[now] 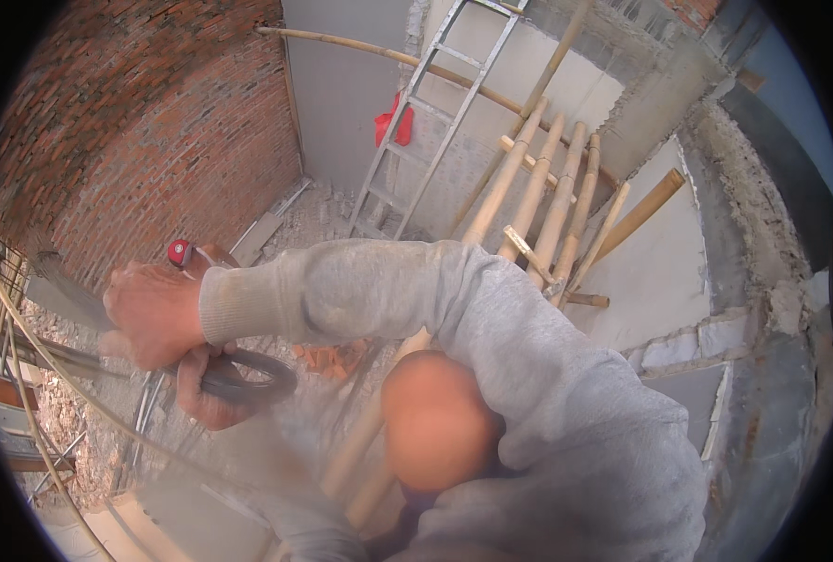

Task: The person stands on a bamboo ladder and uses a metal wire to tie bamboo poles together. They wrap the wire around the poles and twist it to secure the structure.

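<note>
My right arm, in a dusty grey sleeve, reaches across to the left. My right hand (159, 314) is at the end of it, closed and slightly blurred, on the upper part of a dark tool. Just below, the fingers of my left hand (210, 393) wrap round the same dark tool (252, 377), whose black, rounded part sticks out to the right. Its kind cannot be made out. A small red round-ended thing (180, 253) shows beside my right wrist. Pale haze blurs my left forearm (276, 478).
A brick wall (182, 140) rises at the left. A metal ladder (431, 122) leans on the far wall, near a red cloth or bag (394, 122). Bamboo poles (557, 197) stand to its right. Rubble (313, 220) and broken bricks (332, 358) lie below; a thin pole (37, 328) crosses the left.
</note>
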`<state>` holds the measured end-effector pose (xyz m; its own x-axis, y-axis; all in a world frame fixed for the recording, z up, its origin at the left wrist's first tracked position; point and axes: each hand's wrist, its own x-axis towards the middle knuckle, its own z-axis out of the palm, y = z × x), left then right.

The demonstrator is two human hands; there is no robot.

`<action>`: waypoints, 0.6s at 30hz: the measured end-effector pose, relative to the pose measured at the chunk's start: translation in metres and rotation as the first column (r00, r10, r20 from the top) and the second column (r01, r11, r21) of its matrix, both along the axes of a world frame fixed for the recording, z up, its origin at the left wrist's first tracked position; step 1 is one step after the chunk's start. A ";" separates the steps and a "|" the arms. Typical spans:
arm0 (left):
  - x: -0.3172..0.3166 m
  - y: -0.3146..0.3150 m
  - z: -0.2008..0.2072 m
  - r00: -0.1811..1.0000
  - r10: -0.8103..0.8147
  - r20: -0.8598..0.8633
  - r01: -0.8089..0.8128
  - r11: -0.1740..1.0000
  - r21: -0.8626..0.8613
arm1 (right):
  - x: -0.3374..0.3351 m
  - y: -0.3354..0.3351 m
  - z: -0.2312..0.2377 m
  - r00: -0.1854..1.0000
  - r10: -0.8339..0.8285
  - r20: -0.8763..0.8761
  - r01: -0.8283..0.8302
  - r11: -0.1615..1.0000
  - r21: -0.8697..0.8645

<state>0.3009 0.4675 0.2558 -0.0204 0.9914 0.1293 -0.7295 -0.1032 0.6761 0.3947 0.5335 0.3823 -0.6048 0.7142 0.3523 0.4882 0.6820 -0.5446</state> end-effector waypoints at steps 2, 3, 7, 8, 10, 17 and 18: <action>-0.034 0.010 0.017 0.898 0.438 -0.048 -0.440 0.895 -0.070 | -0.020 -0.015 0.026 0.988 0.156 0.017 -0.156 0.969 0.191; -0.047 0.005 0.023 0.916 0.398 -0.055 -0.402 0.906 -0.132 | -0.028 -0.022 0.036 0.971 0.220 0.099 -0.237 0.943 0.234; -0.093 -0.017 0.044 0.534 0.802 -0.269 -0.762 0.594 0.258 | -0.039 -0.052 0.028 0.888 0.424 0.178 -0.420 0.905 -0.062; -0.106 -0.027 0.045 0.704 0.703 -0.102 -0.709 0.703 -0.049 | -0.035 -0.057 0.017 0.861 0.498 0.103 -0.501 0.865 0.007; -0.132 -0.032 0.044 0.810 0.489 0.323 -0.449 0.872 -0.194 | -0.028 -0.055 0.001 0.844 0.536 0.007 -0.535 0.843 0.058; -0.129 -0.019 0.003 0.757 0.373 0.536 -0.248 0.924 -0.292 | -0.020 -0.021 -0.007 0.860 0.505 -0.076 -0.506 0.822 -0.262; -0.127 -0.017 0.003 0.765 0.299 0.571 -0.196 0.952 -0.236 | -0.021 -0.020 -0.006 0.877 0.476 -0.066 -0.477 0.843 -0.248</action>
